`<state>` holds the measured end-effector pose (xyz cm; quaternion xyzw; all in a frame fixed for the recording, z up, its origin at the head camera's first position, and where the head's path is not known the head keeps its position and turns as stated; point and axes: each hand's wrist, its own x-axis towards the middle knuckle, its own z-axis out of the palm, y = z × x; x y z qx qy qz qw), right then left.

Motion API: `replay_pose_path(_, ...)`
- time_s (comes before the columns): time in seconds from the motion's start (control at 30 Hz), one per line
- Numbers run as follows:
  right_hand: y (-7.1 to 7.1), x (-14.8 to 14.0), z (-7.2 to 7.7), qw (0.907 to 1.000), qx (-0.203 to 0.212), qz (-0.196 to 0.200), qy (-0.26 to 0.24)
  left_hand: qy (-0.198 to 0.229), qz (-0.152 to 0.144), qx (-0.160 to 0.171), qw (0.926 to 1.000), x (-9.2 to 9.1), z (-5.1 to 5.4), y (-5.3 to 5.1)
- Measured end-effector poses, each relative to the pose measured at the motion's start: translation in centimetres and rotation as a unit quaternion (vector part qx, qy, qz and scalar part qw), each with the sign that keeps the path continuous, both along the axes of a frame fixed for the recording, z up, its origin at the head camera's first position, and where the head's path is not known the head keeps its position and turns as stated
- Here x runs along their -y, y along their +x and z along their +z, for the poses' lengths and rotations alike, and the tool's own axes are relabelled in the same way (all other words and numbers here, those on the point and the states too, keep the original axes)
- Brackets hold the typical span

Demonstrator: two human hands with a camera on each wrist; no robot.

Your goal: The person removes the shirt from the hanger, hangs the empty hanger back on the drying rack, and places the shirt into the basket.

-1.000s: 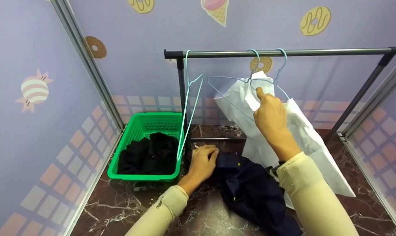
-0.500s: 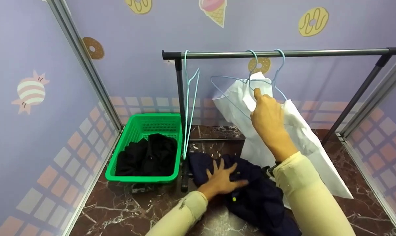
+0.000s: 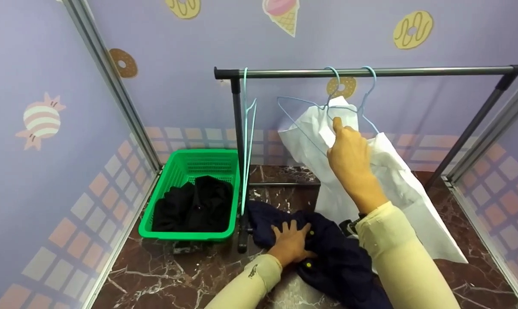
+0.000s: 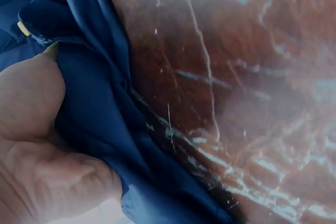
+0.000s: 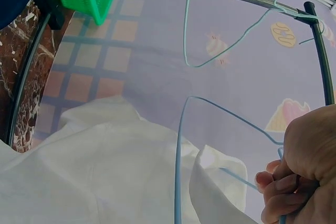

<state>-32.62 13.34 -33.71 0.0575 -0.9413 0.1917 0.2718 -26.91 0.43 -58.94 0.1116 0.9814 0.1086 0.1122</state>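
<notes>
My left hand lies with spread fingers on a dark navy garment with small yellow spots, crumpled on the floor. In the left wrist view, its thumb rests against the navy cloth. My right hand grips a blue clothes hanger hooked on the rail, beside a white shirt. Curled fingers close round the hanger's wire in the right wrist view, where the shirt hangs loosely. A second blue hanger is hooked just to the right, its lower part behind the white cloth.
A metal clothes rail spans the back, with a dark leg at left. A pale blue hanger hangs there edge-on. Left of it stands a green basket holding black clothing. Patterned walls enclose the marble-look floor.
My left hand has moved from beside the rail's leg to the right and lies spread on the navy garment. The pale hanger at left has swung narrower. My right hand stays in place.
</notes>
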Motion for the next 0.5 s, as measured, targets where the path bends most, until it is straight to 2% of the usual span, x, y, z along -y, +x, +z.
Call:
replay_pose_path(0.07,0.1,-0.17,0.03,1.0,0.002,-0.001,0.004,-0.014,-0.008,-0.016,0.9997,-0.01,0.26,0.07)
replay_pose_path(0.13,0.15,-0.29,0.05,1.0,0.006,0.0,0.004,-0.023,-0.013,-0.019,0.9995,0.07,0.74,0.2)
replay_pose_path(0.27,0.2,-0.28,0.11,0.9999,0.011,0.001,0.003,-0.024,-0.017,-0.027,0.9992,0.24,0.67,0.07)
replay_pose_path(0.5,0.18,0.03,0.21,0.9998,0.015,0.0,-0.009,0.004,-0.009,-0.065,0.9978,0.56,0.17,-0.34)
